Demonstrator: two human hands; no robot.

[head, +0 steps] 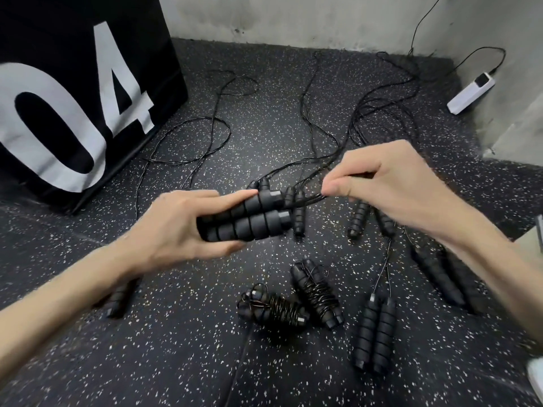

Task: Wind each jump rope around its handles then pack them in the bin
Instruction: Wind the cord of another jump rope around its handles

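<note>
My left hand (173,230) grips a pair of black ribbed jump rope handles (249,220) side by side above the floor. My right hand (390,186) pinches the thin black rope (308,198) just past the handle ends. Two wound jump ropes (276,308) (318,293) lie on the floor below. An unwound pair of handles (374,330) lies to their right, and more handles (442,274) rest under my right forearm. Loose black ropes (367,113) trail toward the wall.
A large black box marked "04" (73,98) stands at the left. A white power strip (471,94) with a cable lies near the back right wall. Another handle (117,301) lies under my left forearm. The floor is black speckled rubber.
</note>
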